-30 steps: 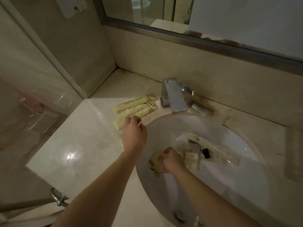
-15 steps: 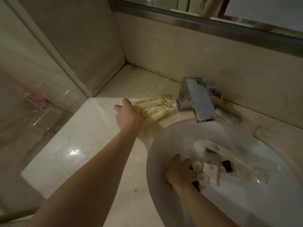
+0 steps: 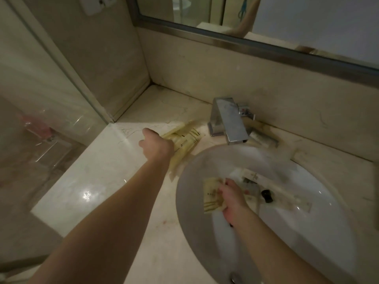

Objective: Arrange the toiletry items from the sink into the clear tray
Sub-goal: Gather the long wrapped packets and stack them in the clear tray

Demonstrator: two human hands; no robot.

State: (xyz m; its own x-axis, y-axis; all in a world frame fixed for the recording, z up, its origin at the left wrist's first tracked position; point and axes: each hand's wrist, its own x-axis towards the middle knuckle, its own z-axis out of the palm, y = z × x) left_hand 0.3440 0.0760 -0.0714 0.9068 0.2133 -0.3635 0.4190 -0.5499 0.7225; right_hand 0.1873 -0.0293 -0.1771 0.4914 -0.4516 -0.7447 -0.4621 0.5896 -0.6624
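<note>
Several long yellow packets (image 3: 185, 140) lie fanned on the marble counter left of the faucet. My left hand (image 3: 156, 145) lies on their near ends with the fingers curled over them. Inside the white sink (image 3: 184, 212), my right hand (image 3: 231, 199) grips a few flat cream packets (image 3: 211, 195) near the left wall of the basin. To its right in the basin lie a long white packet (image 3: 287, 194) and a small bottle with a black cap (image 3: 266, 195). I cannot make out a clear tray.
A square chrome faucet (image 3: 227, 121) overhangs the back of the basin, with a small tube (image 3: 263, 138) lying behind it. A glass shower partition (image 3: 51, 83) closes off the counter's left side. A framed mirror (image 3: 256, 46) runs above the backsplash.
My right hand has closed on flat cream packets and lifted them toward the left of the basin. My left hand stays on the yellow packets, which have fanned out toward the sink.
</note>
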